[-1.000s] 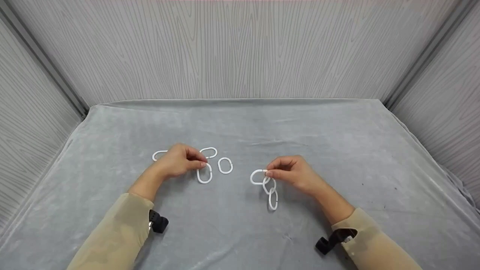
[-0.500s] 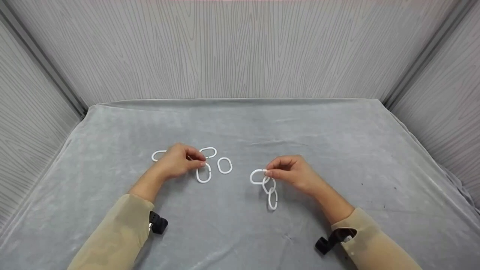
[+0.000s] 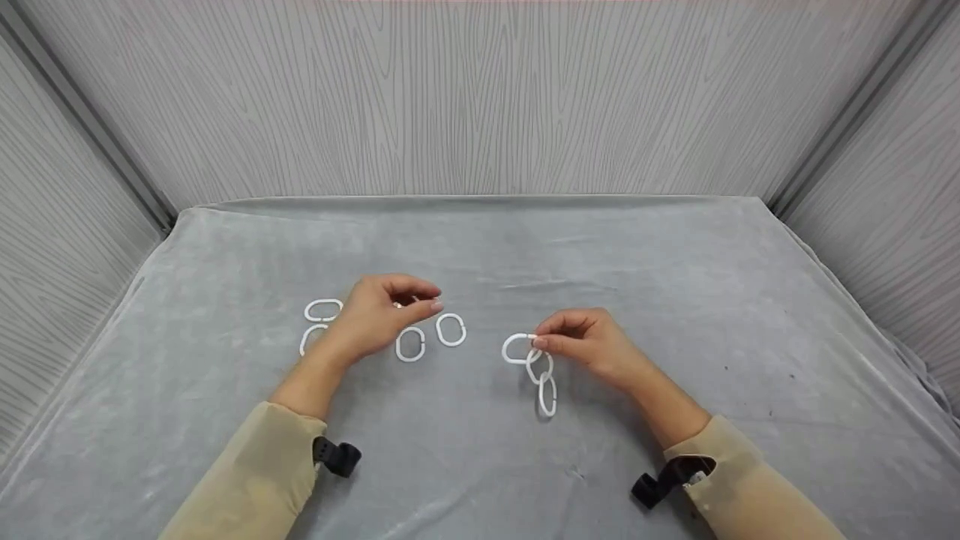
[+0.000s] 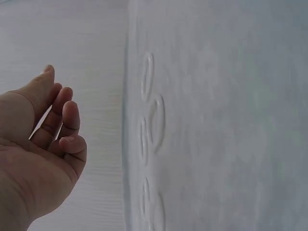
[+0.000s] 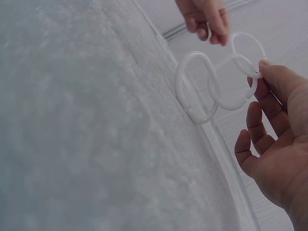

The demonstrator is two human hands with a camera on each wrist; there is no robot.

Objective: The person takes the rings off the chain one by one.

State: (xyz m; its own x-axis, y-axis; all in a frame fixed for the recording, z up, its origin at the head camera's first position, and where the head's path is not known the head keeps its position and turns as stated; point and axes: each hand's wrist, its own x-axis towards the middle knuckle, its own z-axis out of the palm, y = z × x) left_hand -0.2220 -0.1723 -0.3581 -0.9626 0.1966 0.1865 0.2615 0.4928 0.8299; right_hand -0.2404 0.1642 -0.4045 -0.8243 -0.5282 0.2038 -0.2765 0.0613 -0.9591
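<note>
My right hand (image 3: 589,341) pinches a white oval chain link (image 3: 515,349) between thumb and fingertips. A second link (image 3: 539,367) hangs from it, and a third link (image 3: 548,395) hangs lowest. All three show joined in the right wrist view, the end link (image 5: 196,87) nearest the camera. My left hand (image 3: 375,315) hovers over the loose links, thumb and fingers slightly apart. In the left wrist view the left hand (image 4: 45,144) holds nothing. Just below its fingers lies a loose link (image 3: 410,344), with another link (image 3: 451,330) to its right.
More loose links lie at the left, one link (image 3: 323,310) behind the left wrist and another link (image 3: 309,339) partly hidden by it. A grey cloth (image 3: 480,450) covers the table. Wood-grain panels (image 3: 480,97) rise at the back and both sides.
My left hand has let go of the link it held, which now lies on the cloth, and has moved up and to the right. The right hand and its chain have barely moved.
</note>
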